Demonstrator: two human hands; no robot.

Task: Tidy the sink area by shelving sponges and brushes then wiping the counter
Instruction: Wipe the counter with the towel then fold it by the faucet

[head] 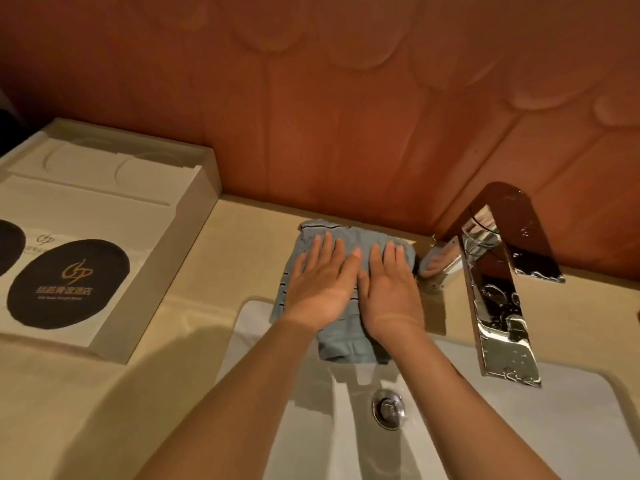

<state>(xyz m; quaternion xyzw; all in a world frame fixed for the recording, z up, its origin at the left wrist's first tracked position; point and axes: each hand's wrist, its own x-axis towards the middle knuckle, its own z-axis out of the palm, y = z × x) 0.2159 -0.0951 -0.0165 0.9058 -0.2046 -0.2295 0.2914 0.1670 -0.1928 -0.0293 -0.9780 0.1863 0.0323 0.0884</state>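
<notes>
A folded grey-blue cloth [346, 344] lies on the beige counter [239, 258] behind the sink, its near end hanging over the basin's back rim. My left hand [320, 285] and my right hand [389, 289] lie side by side on top of it, palms down, fingers straight and pointing toward the wall, pressing the cloth flat. No sponge or brush is in view.
A white basin [519, 427] with a metal drain plug [388, 408] fills the lower right. A chrome tap [498, 296] stands just right of the cloth. A white tray [187, 230] with dark oval printed mats sits on the left. A reddish wall runs behind.
</notes>
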